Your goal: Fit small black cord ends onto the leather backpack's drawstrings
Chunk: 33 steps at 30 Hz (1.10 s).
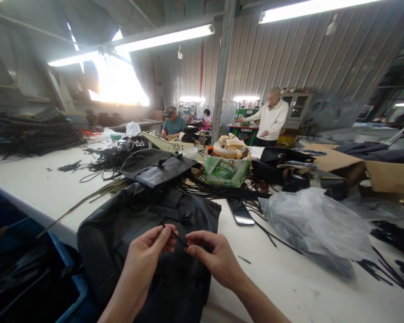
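A thin black cord or strap point(179, 239) is stretched between my two hands. My left hand point(151, 246) pinches one end of it, and the fingertips of my right hand point(210, 253) close on the other. Below both hands lies a black bag point(121, 224) that looks like leather, with its flap point(158, 166) thrown back toward the far side. A small black buckle point(186, 218) sits on the bag's front, just beyond my fingers. What the strap's ends look like is hidden by my fingertips.
A phone point(240, 212) lies right of the bag, near a clear plastic bag point(318, 222). Behind stands a green container point(226, 170) holding rolled tape. Black straps point(111, 157) are heaped at the back left. A blue bin point(62, 246) is at lower left. Several people work farther back.
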{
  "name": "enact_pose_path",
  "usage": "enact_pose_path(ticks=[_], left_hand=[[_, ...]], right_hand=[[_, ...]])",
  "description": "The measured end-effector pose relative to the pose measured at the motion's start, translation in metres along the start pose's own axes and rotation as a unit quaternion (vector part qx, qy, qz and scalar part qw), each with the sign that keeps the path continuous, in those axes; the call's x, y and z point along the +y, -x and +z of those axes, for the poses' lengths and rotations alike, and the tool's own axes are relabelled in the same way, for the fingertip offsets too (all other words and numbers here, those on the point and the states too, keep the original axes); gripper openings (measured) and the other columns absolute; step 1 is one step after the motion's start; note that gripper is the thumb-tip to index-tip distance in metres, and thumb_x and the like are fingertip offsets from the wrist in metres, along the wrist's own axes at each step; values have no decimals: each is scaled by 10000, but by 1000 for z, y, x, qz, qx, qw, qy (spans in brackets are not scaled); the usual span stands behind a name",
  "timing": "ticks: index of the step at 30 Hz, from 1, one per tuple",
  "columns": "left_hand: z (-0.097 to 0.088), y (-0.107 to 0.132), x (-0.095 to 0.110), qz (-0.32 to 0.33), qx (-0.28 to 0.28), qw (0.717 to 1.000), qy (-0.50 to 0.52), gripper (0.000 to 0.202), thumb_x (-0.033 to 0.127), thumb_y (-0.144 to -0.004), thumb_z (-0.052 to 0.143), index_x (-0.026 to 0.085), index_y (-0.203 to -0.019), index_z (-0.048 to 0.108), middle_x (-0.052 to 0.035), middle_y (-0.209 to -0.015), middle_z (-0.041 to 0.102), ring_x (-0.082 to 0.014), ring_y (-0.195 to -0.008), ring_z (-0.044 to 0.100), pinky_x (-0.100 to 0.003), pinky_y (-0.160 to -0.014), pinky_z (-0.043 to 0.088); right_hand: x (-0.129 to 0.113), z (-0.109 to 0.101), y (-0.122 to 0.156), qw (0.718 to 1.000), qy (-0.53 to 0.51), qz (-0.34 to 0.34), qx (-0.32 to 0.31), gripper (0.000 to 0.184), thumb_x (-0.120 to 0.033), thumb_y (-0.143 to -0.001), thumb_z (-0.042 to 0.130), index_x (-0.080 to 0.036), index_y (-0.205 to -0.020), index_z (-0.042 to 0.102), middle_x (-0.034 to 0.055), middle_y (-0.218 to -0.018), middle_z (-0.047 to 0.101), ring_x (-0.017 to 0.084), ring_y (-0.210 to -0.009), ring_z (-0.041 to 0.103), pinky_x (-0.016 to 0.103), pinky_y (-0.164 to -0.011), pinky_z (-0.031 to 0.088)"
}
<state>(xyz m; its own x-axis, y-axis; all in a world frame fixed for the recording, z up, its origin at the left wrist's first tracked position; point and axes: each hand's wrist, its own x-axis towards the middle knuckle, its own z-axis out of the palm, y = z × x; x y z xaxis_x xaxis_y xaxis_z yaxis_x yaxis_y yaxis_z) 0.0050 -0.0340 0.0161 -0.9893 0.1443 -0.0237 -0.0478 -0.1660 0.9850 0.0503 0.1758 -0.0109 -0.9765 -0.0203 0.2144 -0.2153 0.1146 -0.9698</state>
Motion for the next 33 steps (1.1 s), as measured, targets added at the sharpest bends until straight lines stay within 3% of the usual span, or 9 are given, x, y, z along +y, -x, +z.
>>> enact_pose_path(ticks=[6,13,17,20,23,26,29,33], left_hand=[[-7,-2,-16,-35,-6,996,81,781,697,-693,976,89,-1162,827,-184,-1090,806,-226,-907,718,-277,-788,617],[-10,-6,-29,-37,-6,993,113,759,658,-720,983,79,-1179,813,-198,-1109,803,-223,-931,716,-276,-831,614],[-12,-8,-33,-47,0,990,135,750,620,-705,1009,74,-1180,815,-203,-1130,799,-204,-911,709,-244,-813,614],[-16,-10,-32,-69,27,976,205,563,420,-781,1005,68,-1178,817,-205,-1128,795,-206,-907,722,-245,-792,631],[-19,-13,-28,-95,92,952,275,173,144,-981,763,69,-1126,820,-178,-1084,785,-197,-899,734,-269,-767,656],[-21,-15,-25,-112,135,939,296,207,50,-1032,617,66,-1073,819,-155,-1038,771,-184,-880,740,-272,-738,669],[-21,-14,-24,-116,135,938,298,203,41,-1027,620,58,-1065,820,-152,-1018,762,-182,-863,741,-260,-707,667],[-20,-12,-24,-112,128,937,305,211,36,-1028,614,53,-1051,823,-146,-998,750,-173,-848,735,-244,-689,659]], right_hand=[[2,-1,0,1000,-11,11,-10,383,-551,-1030,754,-227,-1212,847,88,-1040,835,234,-958,789,308,-842,595],[1,-2,-2,1000,-25,-1,-2,409,-552,-1054,729,-195,-1227,828,94,-1020,830,209,-911,777,311,-852,612],[6,-3,-3,998,-35,-17,45,414,-551,-1054,726,-186,-1226,820,102,-1048,824,216,-920,773,340,-885,627],[10,-9,-6,992,-22,-27,118,426,-564,-1045,727,-187,-1222,817,104,-1055,816,216,-919,755,342,-879,622],[11,-17,-9,983,4,-25,180,453,-585,-1023,740,-187,-1227,811,102,-1052,811,215,-902,737,340,-860,618],[10,-23,-10,974,84,-34,207,418,-560,-1026,739,-204,-1235,810,82,-1039,808,215,-919,732,333,-869,597],[9,-24,-9,964,165,-66,197,357,-512,-1055,708,-221,-1233,813,57,-998,797,203,-899,706,309,-805,560],[9,-22,-9,967,188,-67,156,330,-484,-1087,664,-227,-1234,810,41,-949,797,196,-851,707,315,-752,516]])
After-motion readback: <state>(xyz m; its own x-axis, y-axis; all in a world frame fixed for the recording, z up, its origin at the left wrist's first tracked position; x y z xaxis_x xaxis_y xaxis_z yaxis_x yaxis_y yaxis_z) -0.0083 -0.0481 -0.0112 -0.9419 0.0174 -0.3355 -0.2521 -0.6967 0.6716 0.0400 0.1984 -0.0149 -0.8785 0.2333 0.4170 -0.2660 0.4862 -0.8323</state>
